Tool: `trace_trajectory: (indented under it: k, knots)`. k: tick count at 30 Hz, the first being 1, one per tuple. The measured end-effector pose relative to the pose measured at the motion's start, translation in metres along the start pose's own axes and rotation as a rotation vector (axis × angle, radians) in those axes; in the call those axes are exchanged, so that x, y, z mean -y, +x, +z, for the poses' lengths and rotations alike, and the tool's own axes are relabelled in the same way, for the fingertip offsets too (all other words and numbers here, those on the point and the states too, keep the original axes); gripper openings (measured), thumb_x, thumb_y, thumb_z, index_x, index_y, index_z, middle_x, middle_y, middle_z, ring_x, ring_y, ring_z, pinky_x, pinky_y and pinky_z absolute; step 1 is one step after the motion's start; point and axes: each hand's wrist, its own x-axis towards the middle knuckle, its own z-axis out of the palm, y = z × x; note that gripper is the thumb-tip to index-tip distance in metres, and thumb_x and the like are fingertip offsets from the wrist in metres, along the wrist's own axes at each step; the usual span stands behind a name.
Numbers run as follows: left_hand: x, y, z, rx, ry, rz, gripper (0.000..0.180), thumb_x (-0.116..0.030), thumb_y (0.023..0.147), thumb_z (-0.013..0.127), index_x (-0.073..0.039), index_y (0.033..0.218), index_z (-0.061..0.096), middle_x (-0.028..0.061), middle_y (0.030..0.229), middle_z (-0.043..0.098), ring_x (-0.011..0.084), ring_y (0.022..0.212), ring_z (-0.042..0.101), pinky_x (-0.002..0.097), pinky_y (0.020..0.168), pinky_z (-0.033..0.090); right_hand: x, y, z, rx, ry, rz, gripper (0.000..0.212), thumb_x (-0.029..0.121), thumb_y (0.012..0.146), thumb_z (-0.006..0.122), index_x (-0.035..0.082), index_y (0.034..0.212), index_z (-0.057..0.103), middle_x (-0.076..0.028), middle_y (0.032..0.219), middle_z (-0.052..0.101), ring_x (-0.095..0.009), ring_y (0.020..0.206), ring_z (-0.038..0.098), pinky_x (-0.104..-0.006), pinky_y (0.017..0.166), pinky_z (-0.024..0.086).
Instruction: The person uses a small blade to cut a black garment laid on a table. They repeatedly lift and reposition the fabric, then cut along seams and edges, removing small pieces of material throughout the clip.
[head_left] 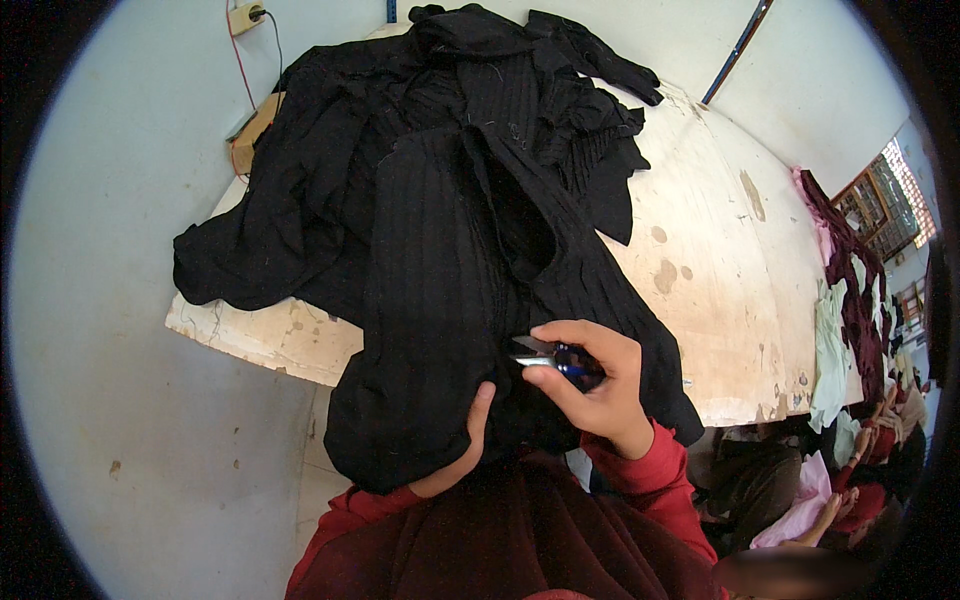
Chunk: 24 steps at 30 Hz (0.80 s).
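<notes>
In the head view, the right hand (pixel 612 385) grasps small thread snips (pixel 578 367) with a dark blue handle between thumb and fingers, the blades parted and pointing left over the pleated black garment (pixel 430 250). The left hand (pixel 458 462) lays its thumb on the garment's near part, but its fingers are hidden, so I cannot tell how firmly it grips. The garment lies heaped across the pale, worn table (pixel 730 340) and hangs over its near edge.
</notes>
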Motion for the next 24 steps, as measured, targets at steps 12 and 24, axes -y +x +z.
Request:
trace_trajectory:
  k: [12, 24]
  knots:
    - [0.039, -0.011, 0.017, 0.56, -1.821, -0.505, 0.04, -0.041, 0.089, 0.06, -0.006, 0.109, 0.059, 0.01, 0.118, 0.058, 0.0216, 0.112, 0.055, 0.0401, 0.095, 0.043, -0.019, -0.029, 0.038, 0.175, 0.04, -0.178, 0.034, 0.003, 0.062, 0.066, 0.014, 0.094, 0.068, -0.001, 0.077, 0.058, -0.019, 0.06, 0.06, -0.0296, 0.052, 0.049]
    - [0.008, 0.006, 0.01, 0.411, -1.586, -0.77, 0.037, -0.026, 0.1, 0.045, 0.0, 0.126, 0.051, 0.0124, 0.125, 0.057, 0.0224, 0.117, 0.053, 0.0391, 0.102, 0.04, -0.005, -0.02, 0.008, 0.079, 0.17, 0.216, 0.032, 0.018, 0.073, 0.079, 0.003, 0.098, 0.068, -0.01, 0.083, 0.068, -0.017, 0.068, 0.066, -0.0256, 0.063, 0.05]
